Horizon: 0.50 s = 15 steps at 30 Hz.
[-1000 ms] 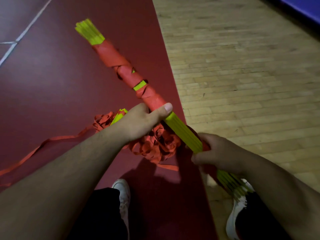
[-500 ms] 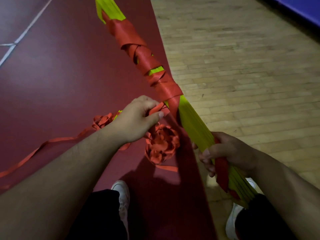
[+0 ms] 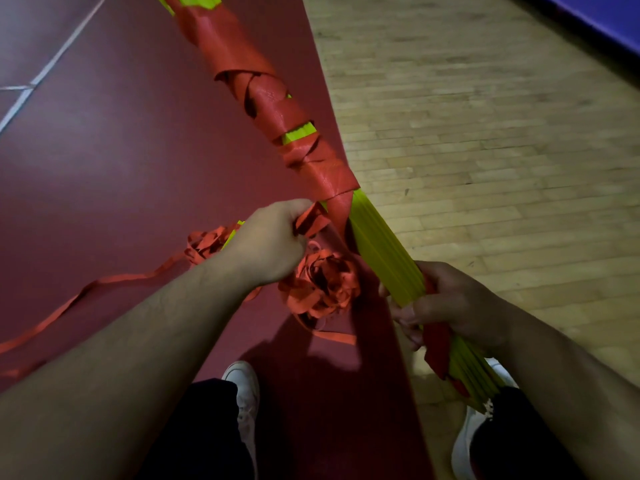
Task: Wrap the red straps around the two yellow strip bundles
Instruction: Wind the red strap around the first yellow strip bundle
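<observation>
A long yellow strip bundle (image 3: 384,247) runs diagonally from the top centre down to my right knee. A red strap (image 3: 263,95) spirals around its upper half, with small yellow gaps showing. My left hand (image 3: 270,240) is closed on the loose red strap just left of the bundle, pulling it taut where the wrap ends. My right hand (image 3: 450,303) grips the bare yellow bundle lower down, with red strap showing under it. A second yellow strip bundle (image 3: 232,232) peeks out behind my left hand on the floor, mostly hidden.
Piles of crumpled red strap (image 3: 322,285) lie on the dark red mat (image 3: 121,168) below my hands, and one strap trails off to the left edge. Wooden floor (image 3: 485,150) lies to the right. My white shoes (image 3: 244,386) are at the bottom.
The bundle has swung up and toward me, its far end now out of frame. My left hand left the bundle and took hold of the loose red strap.
</observation>
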Motion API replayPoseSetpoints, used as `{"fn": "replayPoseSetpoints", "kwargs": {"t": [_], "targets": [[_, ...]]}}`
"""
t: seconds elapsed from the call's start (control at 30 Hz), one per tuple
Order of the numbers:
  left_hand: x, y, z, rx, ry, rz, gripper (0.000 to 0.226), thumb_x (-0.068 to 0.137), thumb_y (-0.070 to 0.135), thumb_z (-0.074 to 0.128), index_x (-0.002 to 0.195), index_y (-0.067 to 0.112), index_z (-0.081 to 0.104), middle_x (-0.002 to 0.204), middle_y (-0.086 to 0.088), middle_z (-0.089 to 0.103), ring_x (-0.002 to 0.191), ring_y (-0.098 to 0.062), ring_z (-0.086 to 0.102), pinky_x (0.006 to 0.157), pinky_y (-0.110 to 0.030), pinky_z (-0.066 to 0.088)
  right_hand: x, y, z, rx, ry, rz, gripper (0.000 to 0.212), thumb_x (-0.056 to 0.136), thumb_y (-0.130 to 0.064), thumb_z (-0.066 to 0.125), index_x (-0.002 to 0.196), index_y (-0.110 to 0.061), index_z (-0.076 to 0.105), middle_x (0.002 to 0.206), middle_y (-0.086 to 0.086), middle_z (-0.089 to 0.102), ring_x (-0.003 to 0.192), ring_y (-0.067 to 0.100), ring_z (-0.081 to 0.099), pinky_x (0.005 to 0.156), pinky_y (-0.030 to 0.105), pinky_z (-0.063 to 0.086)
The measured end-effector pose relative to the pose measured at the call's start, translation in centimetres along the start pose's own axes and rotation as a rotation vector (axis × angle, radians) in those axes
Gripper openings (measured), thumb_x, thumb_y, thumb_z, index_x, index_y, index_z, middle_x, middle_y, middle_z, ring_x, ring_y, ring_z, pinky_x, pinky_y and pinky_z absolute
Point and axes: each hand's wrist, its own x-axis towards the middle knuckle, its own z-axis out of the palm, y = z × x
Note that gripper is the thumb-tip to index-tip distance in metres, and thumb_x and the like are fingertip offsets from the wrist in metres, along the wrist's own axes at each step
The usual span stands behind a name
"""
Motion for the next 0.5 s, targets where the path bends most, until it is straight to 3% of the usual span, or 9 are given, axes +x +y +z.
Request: {"fn": "replayPoseSetpoints", "kwargs": {"t": [0.1, 0.2, 0.27, 0.37, 0.43, 0.5], "targets": [[-0.2, 0.4, -0.5, 0.039, -0.071, 0.027, 0.029, 0.074, 0.0, 0.056, 0.088, 0.025, 0.058, 0.086, 0.005, 0.064, 0.088, -0.022, 0.06, 0.074, -0.032, 0.045, -0.1, -0.1, -0.2, -0.005, 0.011, -0.003, 0.04, 0.059, -0.02, 0.076, 0.097, -0.009, 0.069, 0.073, 0.023, 0.053, 0.055, 0.029, 0.054, 0.055, 0.036, 0.051], [-0.6, 0.8, -0.5, -0.05, -0.301, -0.014, 0.031, 0.073, 0.003, 0.057, 0.099, 0.02, 0.056, 0.097, -0.001, 0.066, 0.094, -0.022, 0.065, 0.079, -0.039, 0.053, -0.2, -0.1, -0.3, 0.008, 0.011, -0.014, 0.035, 0.061, -0.02, 0.076, 0.094, -0.011, 0.07, 0.073, 0.022, 0.053, 0.055, 0.028, 0.055, 0.056, 0.038, 0.051], [-0.6, 0.8, -0.4, -0.04, -0.332, -0.002, 0.034, 0.076, -0.002, 0.056, 0.102, 0.02, 0.056, 0.097, 0.001, 0.068, 0.09, -0.014, 0.065, 0.08, -0.035, 0.054, -0.3, -0.2, -0.3, 0.012, 0.006, -0.019, 0.032, 0.063, -0.017, 0.075, 0.094, -0.012, 0.07, 0.072, 0.02, 0.052, 0.055, 0.028, 0.055, 0.057, 0.039, 0.051], [-0.7, 0.6, -0.5, -0.186, -0.309, -0.024, 0.044, 0.08, -0.014, 0.057, 0.087, 0.03, 0.058, 0.072, 0.019, 0.066, 0.064, 0.009, 0.057, 0.062, -0.012, 0.047, -0.4, -0.3, -0.4, -0.004, 0.041, -0.03, 0.03, 0.064, -0.013, 0.075, 0.093, -0.01, 0.07, 0.07, 0.02, 0.053, 0.054, 0.03, 0.054, 0.057, 0.04, 0.051], [-0.9, 0.5, -0.7, -0.376, -0.373, -0.078, 0.042, 0.084, -0.016, 0.06, 0.092, 0.025, 0.063, 0.07, 0.013, 0.068, 0.058, 0.003, 0.06, 0.057, -0.014, 0.048, -0.4, -0.4, -0.6, -0.016, 0.084, -0.032, 0.031, 0.061, -0.013, 0.075, 0.091, -0.01, 0.07, 0.068, 0.019, 0.054, 0.054, 0.03, 0.054, 0.056, 0.04, 0.051], [-1.3, 0.9, -0.8, -0.554, -0.435, -0.124, 0.03, 0.091, -0.01, 0.059, 0.106, 0.016, 0.06, 0.072, -0.004, 0.068, 0.05, -0.005, 0.06, 0.047, -0.017, 0.047, -0.5, -0.3, -0.9, -0.009, 0.126, -0.028, 0.033, 0.059, -0.012, 0.074, 0.092, -0.009, 0.07, 0.067, 0.017, 0.054, 0.053, 0.028, 0.055, 0.056, 0.039, 0.051]]}}
